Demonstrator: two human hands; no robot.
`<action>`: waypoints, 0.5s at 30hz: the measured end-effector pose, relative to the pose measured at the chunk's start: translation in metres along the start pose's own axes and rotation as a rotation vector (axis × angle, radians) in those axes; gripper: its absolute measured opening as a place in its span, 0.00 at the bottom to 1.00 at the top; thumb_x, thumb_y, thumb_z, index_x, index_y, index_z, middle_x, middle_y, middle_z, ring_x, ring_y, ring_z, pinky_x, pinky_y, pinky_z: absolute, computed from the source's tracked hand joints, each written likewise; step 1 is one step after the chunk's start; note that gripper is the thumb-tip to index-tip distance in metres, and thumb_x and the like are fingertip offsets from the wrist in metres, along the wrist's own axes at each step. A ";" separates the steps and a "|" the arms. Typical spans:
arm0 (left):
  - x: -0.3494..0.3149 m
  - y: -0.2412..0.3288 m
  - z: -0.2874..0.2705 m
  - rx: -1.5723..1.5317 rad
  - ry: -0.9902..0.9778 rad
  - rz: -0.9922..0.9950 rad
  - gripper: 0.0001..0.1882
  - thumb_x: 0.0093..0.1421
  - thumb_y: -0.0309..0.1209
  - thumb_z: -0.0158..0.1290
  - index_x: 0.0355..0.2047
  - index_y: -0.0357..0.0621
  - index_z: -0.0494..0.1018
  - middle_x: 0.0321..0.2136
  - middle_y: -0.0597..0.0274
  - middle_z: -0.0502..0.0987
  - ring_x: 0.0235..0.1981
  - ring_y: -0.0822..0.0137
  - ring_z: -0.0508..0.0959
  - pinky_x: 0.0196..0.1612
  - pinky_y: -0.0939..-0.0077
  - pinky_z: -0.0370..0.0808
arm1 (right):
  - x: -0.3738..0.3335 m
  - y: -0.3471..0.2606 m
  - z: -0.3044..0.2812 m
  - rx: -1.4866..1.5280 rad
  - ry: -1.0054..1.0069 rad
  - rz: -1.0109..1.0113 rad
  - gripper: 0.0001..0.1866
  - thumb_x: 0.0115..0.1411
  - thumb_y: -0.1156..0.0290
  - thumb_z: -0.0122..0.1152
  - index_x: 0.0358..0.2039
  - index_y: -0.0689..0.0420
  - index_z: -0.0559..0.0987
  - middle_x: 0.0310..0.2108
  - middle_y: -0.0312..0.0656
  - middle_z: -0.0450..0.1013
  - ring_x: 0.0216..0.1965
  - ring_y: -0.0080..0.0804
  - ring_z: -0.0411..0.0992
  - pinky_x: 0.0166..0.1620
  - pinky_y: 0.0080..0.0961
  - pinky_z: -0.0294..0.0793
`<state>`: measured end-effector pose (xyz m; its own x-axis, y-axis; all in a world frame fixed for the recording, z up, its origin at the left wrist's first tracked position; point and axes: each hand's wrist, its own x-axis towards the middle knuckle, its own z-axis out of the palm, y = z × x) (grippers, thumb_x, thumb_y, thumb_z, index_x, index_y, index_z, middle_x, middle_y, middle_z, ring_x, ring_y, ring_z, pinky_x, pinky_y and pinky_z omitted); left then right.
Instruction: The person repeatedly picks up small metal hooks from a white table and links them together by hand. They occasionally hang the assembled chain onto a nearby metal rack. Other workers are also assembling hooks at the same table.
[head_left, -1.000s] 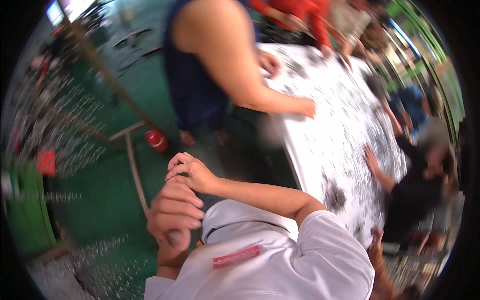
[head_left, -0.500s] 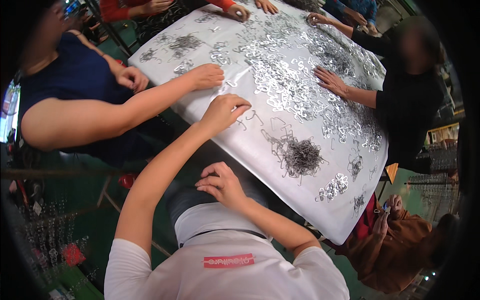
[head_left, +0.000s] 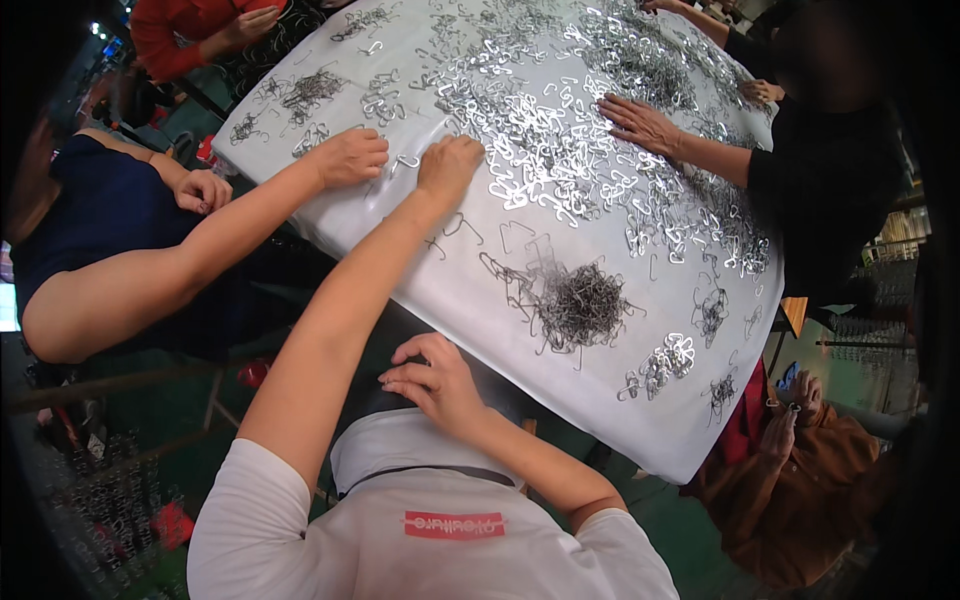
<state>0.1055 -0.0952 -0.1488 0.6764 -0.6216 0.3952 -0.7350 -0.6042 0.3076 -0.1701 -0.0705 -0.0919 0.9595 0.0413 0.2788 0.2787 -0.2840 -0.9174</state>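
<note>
My left hand (head_left: 450,168) reaches over the table, its fingers curled down at the near-left edge of a wide spread of shiny bent metal hooks (head_left: 540,150). The fingertips are pressed together; what lies between them is hidden. Held in front of my body, off the table edge, my right hand (head_left: 437,382) is half curled with its fingers apart, and nothing shows in it. A few loose wire hooks (head_left: 462,228) lie beside my left forearm. Nearer to me is a dense heap of darker wire hooks (head_left: 585,305).
A white-covered table (head_left: 480,320) fills the middle. At its near right lies a small cluster of shiny hooks (head_left: 668,362). A co-worker's hand (head_left: 350,157) is close left of mine; another person's hand (head_left: 640,125) rests on the spread. Someone in brown (head_left: 800,480) sits at right.
My left hand has moved forward from the bare cloth to the hooks, and its fingers now point down. My right hand stays in front of my body. The view has shifted slightly.
</note>
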 end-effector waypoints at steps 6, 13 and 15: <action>-0.030 0.003 -0.053 -0.335 0.139 -0.290 0.07 0.56 0.33 0.55 0.33 0.48 0.79 0.25 0.62 0.78 0.28 0.64 0.77 0.31 0.69 0.72 | 0.004 0.003 -0.001 0.078 0.045 0.053 0.06 0.48 0.68 0.67 0.29 0.50 0.83 0.35 0.35 0.70 0.40 0.34 0.67 0.44 0.29 0.64; -0.128 0.028 -0.139 -0.682 0.164 -0.553 0.09 0.57 0.26 0.55 0.38 0.39 0.77 0.26 0.58 0.81 0.29 0.74 0.80 0.32 0.81 0.74 | 0.017 0.000 -0.010 0.192 0.051 0.216 0.07 0.47 0.72 0.68 0.30 0.53 0.84 0.35 0.36 0.71 0.40 0.32 0.68 0.42 0.26 0.70; -0.150 0.038 -0.154 -0.827 0.171 -0.611 0.09 0.57 0.24 0.55 0.39 0.38 0.76 0.27 0.59 0.81 0.31 0.76 0.80 0.33 0.82 0.74 | 0.022 -0.002 -0.015 0.168 0.040 0.204 0.07 0.48 0.73 0.68 0.31 0.53 0.84 0.35 0.36 0.71 0.39 0.31 0.69 0.42 0.25 0.70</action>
<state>-0.0307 0.0520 -0.0629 0.9760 -0.2064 0.0698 -0.1162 -0.2219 0.9681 -0.1501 -0.0833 -0.0802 0.9951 -0.0391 0.0910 0.0858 -0.1190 -0.9892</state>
